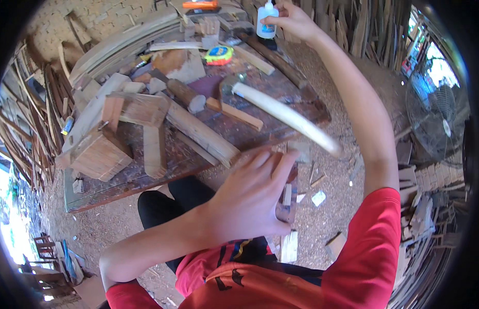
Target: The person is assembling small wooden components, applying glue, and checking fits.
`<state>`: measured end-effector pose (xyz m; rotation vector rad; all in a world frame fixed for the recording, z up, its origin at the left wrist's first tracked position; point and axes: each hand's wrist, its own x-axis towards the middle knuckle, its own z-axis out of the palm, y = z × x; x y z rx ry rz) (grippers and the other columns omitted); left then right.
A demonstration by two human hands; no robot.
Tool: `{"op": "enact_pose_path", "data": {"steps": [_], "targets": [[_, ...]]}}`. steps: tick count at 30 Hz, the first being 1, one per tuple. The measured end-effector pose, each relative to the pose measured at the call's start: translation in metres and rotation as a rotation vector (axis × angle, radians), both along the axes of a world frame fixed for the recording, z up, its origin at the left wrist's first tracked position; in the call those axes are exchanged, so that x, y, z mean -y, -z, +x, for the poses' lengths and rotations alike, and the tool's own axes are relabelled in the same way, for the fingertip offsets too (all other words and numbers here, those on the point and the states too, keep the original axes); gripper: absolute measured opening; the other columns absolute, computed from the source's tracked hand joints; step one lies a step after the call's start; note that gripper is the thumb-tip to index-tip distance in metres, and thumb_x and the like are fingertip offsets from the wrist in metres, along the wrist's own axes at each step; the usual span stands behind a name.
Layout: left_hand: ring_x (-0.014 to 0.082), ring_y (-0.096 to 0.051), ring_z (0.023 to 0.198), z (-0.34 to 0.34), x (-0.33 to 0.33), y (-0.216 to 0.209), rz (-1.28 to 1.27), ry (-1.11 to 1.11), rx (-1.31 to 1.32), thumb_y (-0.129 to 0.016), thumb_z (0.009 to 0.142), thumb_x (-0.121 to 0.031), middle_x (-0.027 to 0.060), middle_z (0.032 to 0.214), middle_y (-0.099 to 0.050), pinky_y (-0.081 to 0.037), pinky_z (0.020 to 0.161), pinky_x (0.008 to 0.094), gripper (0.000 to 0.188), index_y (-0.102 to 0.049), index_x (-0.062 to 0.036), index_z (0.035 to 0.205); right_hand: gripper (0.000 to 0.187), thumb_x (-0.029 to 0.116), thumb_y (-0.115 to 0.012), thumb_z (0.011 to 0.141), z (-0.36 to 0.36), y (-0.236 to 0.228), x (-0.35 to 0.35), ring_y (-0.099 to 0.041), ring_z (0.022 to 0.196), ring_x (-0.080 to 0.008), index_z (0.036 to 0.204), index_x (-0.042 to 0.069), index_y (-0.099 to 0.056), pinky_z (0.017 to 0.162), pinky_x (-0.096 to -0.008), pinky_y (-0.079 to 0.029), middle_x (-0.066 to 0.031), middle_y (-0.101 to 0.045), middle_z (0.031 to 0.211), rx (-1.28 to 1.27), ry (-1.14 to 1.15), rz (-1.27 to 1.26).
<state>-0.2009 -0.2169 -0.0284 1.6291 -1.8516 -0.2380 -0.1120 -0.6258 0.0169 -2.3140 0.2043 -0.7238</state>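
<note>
My right hand (pixel 296 23) is stretched to the far edge of the table, its fingers closed around a white squeeze bottle (pixel 266 27) with a blue label. My left hand (pixel 252 193) hovers in front of the near table edge, thumb and fingers spread apart, with nothing visible between them. A pale, blurred patch lies by its fingertips; I cannot make out what it is. Beyond that hand, a hammer (pixel 285 117) with a whitish handle rests across the table, its handle sticking out past the edge. A thin wood strip (pixel 234 113) lies beside the hammer's head.
The dark wooden table (pixel 116 193) carries a joined wooden piece (pixel 141 110), a wood block (pixel 101 153), a yellow-green tape measure (pixel 219 55) and an orange object (pixel 200 4). A standing fan (pixel 432 110) is at the right. Wood offcuts (pixel 334 244) and shavings litter the floor.
</note>
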Motion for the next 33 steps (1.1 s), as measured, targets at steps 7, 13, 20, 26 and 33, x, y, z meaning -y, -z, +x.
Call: {"op": "enact_pose_path", "data": {"steps": [7, 13, 20, 26, 33], "targets": [[0.0387, -0.055, 0.115, 0.013, -0.003, 0.016, 0.035, -0.080, 0.037, -0.090, 0.055, -0.040, 0.0227, 0.114, -0.059, -0.043, 0.108, 0.0434, 0.112, -0.041, 0.0153, 0.139, 0.082, 0.056, -0.086, 0.070, 0.118, 0.012, 0.064, -0.069, 0.116, -0.0341, 0.127, 0.000, -0.066, 0.098, -0.0417, -0.053, -0.0229, -0.071, 0.123, -0.083, 0.403, -0.252], [0.0370, -0.057, 0.118, 0.031, 0.001, 0.025, -0.026, -0.105, 0.048, -0.091, 0.055, -0.040, 0.0215, 0.119, -0.059, -0.042, 0.113, 0.0428, 0.115, -0.038, 0.0137, 0.142, 0.080, 0.058, -0.085, 0.072, 0.169, 0.032, 0.093, -0.071, 0.110, -0.0320, 0.122, -0.001, -0.066, 0.096, -0.0402, -0.053, -0.0224, -0.073, 0.115, -0.193, 0.455, -0.336], [0.0317, -0.059, 0.104, 0.039, 0.006, 0.025, -0.136, -0.149, 0.081, -0.072, 0.069, -0.024, 0.0169, 0.101, -0.061, -0.041, 0.109, 0.0417, 0.082, -0.045, 0.0146, 0.135, 0.055, 0.049, -0.087, 0.075, 0.181, 0.064, 0.113, -0.069, 0.084, -0.0198, 0.096, 0.000, -0.078, 0.077, -0.0372, -0.055, -0.0106, -0.075, 0.092, -0.210, 0.248, -0.369], [0.0397, -0.057, 0.118, 0.036, 0.004, 0.023, -0.005, -0.156, 0.010, -0.094, 0.054, -0.024, 0.0204, 0.115, -0.060, -0.046, 0.107, 0.0425, 0.105, -0.041, 0.0059, 0.141, 0.074, 0.036, -0.084, 0.082, 0.128, 0.029, 0.105, -0.067, 0.109, -0.0319, 0.135, -0.005, -0.052, 0.102, -0.0391, -0.050, -0.0196, -0.069, 0.114, -0.161, 0.020, -0.336], [0.0443, -0.055, 0.121, 0.033, 0.002, 0.019, 0.032, -0.141, 0.008, -0.093, 0.053, -0.024, 0.0259, 0.125, -0.057, -0.044, 0.109, 0.0455, 0.108, -0.039, 0.0025, 0.144, 0.069, 0.041, -0.077, 0.088, -0.086, -0.058, -0.055, -0.063, 0.117, -0.0281, 0.137, -0.004, -0.058, 0.103, -0.0384, -0.049, -0.0219, -0.068, 0.124, -0.127, 0.178, -0.499]]}}
